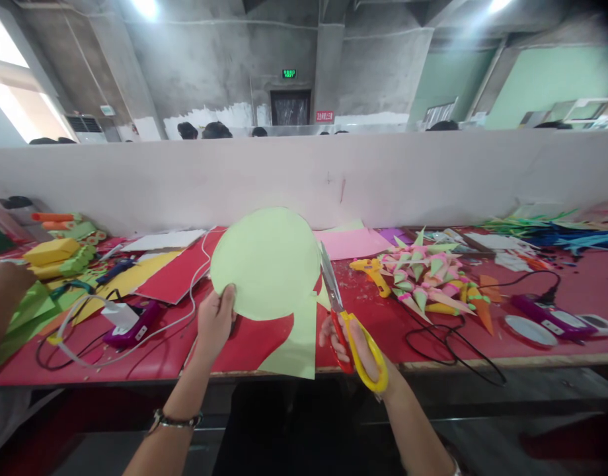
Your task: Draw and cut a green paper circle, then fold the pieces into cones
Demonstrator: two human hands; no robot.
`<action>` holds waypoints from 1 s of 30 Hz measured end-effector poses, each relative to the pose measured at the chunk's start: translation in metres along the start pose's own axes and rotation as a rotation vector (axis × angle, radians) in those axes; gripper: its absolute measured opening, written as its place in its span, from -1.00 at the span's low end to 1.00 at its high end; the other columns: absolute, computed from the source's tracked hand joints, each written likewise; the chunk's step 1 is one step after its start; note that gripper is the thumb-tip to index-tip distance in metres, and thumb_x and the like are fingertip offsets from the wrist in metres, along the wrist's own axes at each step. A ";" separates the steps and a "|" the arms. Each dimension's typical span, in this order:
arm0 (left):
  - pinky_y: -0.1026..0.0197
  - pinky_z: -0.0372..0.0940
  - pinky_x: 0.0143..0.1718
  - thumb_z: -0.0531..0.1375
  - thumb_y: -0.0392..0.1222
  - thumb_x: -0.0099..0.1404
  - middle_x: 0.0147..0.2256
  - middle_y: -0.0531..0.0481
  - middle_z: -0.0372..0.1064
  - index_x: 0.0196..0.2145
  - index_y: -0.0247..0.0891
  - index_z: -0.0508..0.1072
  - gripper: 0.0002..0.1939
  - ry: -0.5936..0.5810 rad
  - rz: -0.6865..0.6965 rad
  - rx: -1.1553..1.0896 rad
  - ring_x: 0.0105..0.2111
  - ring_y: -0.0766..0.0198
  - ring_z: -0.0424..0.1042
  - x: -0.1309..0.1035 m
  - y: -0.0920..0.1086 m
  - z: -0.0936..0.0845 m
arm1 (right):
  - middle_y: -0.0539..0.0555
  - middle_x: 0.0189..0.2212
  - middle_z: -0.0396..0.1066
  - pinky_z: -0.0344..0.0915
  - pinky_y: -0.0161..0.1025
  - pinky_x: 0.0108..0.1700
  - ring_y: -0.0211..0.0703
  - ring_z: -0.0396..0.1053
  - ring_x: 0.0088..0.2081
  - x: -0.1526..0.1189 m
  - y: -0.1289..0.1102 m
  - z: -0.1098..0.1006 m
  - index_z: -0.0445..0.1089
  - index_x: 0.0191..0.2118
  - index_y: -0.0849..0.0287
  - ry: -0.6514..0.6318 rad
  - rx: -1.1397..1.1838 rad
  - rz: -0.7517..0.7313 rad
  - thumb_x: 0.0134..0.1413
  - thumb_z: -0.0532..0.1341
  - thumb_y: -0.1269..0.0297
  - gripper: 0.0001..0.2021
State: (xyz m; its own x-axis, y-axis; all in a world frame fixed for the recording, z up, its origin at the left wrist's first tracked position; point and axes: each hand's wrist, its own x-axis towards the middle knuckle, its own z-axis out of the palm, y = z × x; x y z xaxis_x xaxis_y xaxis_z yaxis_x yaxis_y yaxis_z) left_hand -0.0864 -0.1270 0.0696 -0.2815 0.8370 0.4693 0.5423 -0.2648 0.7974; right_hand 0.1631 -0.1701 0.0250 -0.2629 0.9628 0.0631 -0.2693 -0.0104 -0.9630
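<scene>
Head view: The left hand (215,318) grips the light-green paper disc (267,264) at its near left edge, thumb uppermost. The disc is raised above the red tabletop (178,357), in the middle of the scene; a straight-edged offcut (299,347) hangs at its near right side. The right hand (366,350) holds scissors (336,301) with red and yellow handles, blades pointing far, alongside the disc's right edge. Blade opening cannot be determined. To the right lie a yellow glue gun (375,272) and, just beside it, a cluster of pink-and-green paper cones (427,268). A purple power strip (131,327) lies near left.
</scene>
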 end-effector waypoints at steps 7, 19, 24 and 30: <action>0.43 0.03 -0.74 0.03 -0.07 0.20 -0.78 0.17 0.08 -0.66 -0.24 0.15 -0.67 0.058 -0.088 -0.106 -0.76 0.46 0.13 -0.003 0.001 0.002 | -0.01 -0.52 0.25 -0.12 -0.42 -0.66 -0.44 -0.08 -0.65 -0.003 0.000 0.003 0.21 -0.33 0.17 -0.051 0.015 0.027 -0.13 0.04 -0.27 -0.47; 0.35 0.20 -0.60 -0.01 -0.04 0.24 -0.77 0.10 0.20 -0.62 -0.25 0.23 -0.65 -0.053 -0.116 -0.247 -0.71 0.36 0.25 -0.045 0.023 0.022 | -0.06 -0.58 0.20 -0.17 -0.40 -0.67 -0.45 -0.14 -0.68 -0.003 0.002 0.018 0.19 -0.38 0.17 0.012 0.064 0.004 -0.12 -0.04 -0.31 -0.45; 0.33 0.24 -0.50 -0.06 -0.04 0.27 -0.76 0.05 0.24 -0.72 -0.24 0.23 -0.54 -0.106 -0.031 -0.181 -0.66 0.35 0.29 -0.049 0.026 0.016 | -0.10 -0.65 0.12 -0.13 -0.40 -0.66 -0.44 -0.12 -0.70 -0.008 -0.002 0.016 0.19 -0.41 0.17 0.069 -0.029 0.021 -0.05 -0.11 -0.29 -0.45; 0.33 0.25 -0.49 -0.04 -0.05 0.26 -0.76 0.07 0.26 -0.65 -0.26 0.30 -0.60 -0.006 -0.070 -0.113 -0.66 0.32 0.30 -0.052 0.031 0.011 | -0.08 -0.62 0.14 -0.15 -0.38 -0.66 -0.44 -0.11 -0.69 -0.010 -0.001 0.016 0.20 -0.37 0.18 0.116 -0.095 -0.024 -0.03 -0.05 -0.24 -0.49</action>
State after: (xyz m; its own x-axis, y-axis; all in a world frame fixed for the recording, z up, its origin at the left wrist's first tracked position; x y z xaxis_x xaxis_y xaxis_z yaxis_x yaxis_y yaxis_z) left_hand -0.0461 -0.1736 0.0660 -0.3106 0.8579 0.4092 0.4290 -0.2577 0.8658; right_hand 0.1517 -0.1842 0.0297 -0.1468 0.9873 0.0609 -0.1841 0.0332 -0.9823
